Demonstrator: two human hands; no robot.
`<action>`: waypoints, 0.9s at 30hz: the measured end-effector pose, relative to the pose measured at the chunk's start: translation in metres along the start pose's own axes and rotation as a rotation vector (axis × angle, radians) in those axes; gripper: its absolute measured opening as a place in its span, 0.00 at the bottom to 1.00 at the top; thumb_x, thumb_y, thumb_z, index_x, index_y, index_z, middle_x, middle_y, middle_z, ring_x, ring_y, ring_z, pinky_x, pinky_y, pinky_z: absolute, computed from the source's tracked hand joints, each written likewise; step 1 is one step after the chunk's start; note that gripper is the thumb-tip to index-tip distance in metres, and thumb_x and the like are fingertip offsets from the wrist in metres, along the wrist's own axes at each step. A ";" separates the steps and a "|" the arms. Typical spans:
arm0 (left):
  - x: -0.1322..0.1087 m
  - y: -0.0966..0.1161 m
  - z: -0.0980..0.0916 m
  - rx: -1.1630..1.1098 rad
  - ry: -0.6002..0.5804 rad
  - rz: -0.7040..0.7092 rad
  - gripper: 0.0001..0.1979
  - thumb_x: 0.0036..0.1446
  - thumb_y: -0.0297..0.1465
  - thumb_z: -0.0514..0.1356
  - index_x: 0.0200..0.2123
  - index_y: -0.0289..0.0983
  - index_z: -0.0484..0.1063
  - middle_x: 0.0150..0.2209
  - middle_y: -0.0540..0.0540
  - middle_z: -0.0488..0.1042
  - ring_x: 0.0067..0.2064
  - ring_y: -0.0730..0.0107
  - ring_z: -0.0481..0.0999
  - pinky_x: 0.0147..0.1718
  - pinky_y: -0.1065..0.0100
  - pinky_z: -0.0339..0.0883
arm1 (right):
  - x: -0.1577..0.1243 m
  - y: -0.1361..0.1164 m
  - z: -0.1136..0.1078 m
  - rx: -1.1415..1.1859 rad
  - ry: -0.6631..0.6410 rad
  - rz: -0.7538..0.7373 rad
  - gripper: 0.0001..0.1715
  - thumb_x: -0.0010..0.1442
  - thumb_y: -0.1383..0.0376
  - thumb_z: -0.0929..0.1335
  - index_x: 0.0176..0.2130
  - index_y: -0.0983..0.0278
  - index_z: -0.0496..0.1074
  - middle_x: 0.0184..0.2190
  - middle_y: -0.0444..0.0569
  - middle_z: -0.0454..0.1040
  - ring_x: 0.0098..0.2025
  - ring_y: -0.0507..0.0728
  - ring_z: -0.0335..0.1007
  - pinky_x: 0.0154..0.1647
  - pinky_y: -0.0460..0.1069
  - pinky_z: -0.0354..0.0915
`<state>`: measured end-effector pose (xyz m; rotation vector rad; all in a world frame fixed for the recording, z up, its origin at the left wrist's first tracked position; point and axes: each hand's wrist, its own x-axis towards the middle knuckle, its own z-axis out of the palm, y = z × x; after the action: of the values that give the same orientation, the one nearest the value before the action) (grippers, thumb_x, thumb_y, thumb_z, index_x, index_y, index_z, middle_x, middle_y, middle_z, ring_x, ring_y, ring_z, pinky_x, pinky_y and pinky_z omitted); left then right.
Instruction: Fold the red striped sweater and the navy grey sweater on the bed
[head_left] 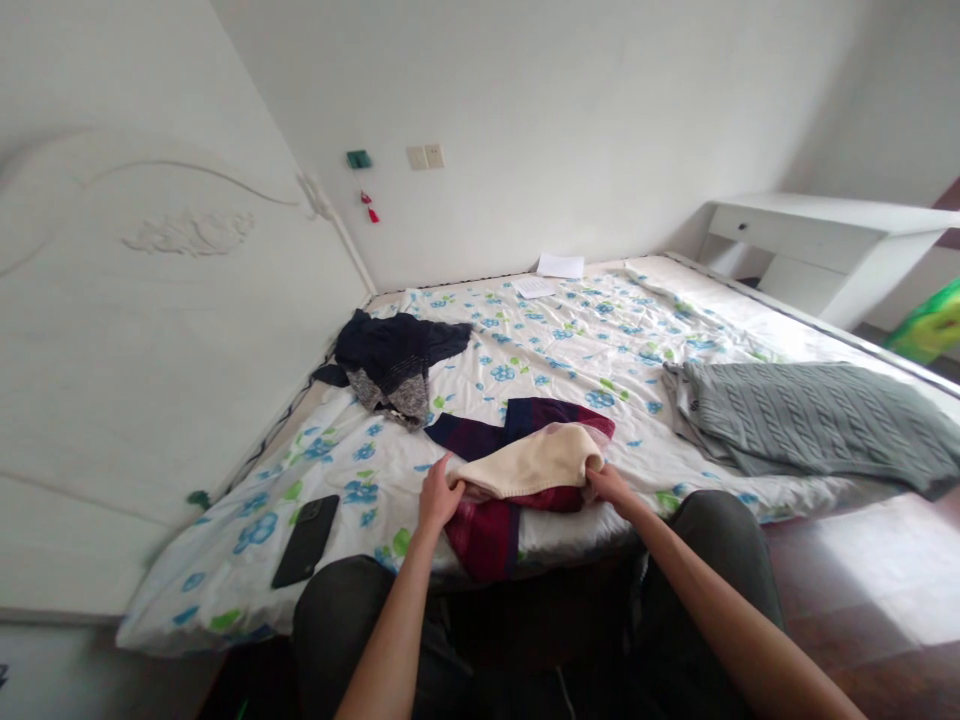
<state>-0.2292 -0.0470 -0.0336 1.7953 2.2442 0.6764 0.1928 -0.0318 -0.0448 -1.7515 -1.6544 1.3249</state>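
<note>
A knitted garment with cream, maroon and navy parts lies at the near edge of the bed, its cream section (pixel 529 463) uppermost. My left hand (pixel 439 492) pinches the left end of that cream section. At the opposite end, my right hand (pixel 609 487) grips its rolled edge, thumb and fingers closed. Beyond my hands spreads the navy part (pixel 474 436), and a maroon part (pixel 487 535) hangs toward the bed's front edge. Whether this is all one garment I cannot tell for certain.
A floral sheet (pixel 517 345) covers the bed. A dark sweater (pixel 397 355) lies back left, a grey cable-knit garment (pixel 802 420) right, and a black phone (pixel 306 540) near left. Papers (pixel 559 266) rest by the wall. A white desk (pixel 810 240) stands far right.
</note>
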 end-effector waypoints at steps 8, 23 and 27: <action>0.007 0.005 -0.001 -0.062 -0.034 -0.136 0.22 0.67 0.23 0.57 0.57 0.40 0.85 0.59 0.37 0.88 0.63 0.50 0.85 0.65 0.58 0.75 | 0.006 0.009 -0.018 -0.225 0.182 0.097 0.20 0.69 0.65 0.70 0.55 0.69 0.86 0.54 0.68 0.87 0.60 0.74 0.84 0.59 0.59 0.75; 0.084 0.118 -0.330 -0.163 0.929 0.274 0.09 0.70 0.24 0.59 0.48 0.31 0.80 0.40 0.49 0.80 0.44 0.69 0.73 0.49 0.70 0.66 | -0.006 -0.127 -0.255 0.117 1.399 -0.422 0.20 0.80 0.52 0.64 0.43 0.62 0.76 0.35 0.48 0.77 0.40 0.60 0.71 0.48 0.53 0.66; 0.065 0.090 -0.299 -0.096 0.670 0.237 0.10 0.70 0.33 0.61 0.46 0.34 0.80 0.39 0.48 0.81 0.42 0.66 0.75 0.48 0.69 0.68 | -0.004 -0.089 -0.223 -0.165 1.024 -0.412 0.25 0.77 0.45 0.69 0.37 0.61 0.75 0.29 0.46 0.76 0.36 0.59 0.70 0.45 0.52 0.66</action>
<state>-0.2915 -0.0393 0.2790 2.0151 2.3071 1.6048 0.3268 0.0550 0.1344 -1.5978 -1.3693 0.0315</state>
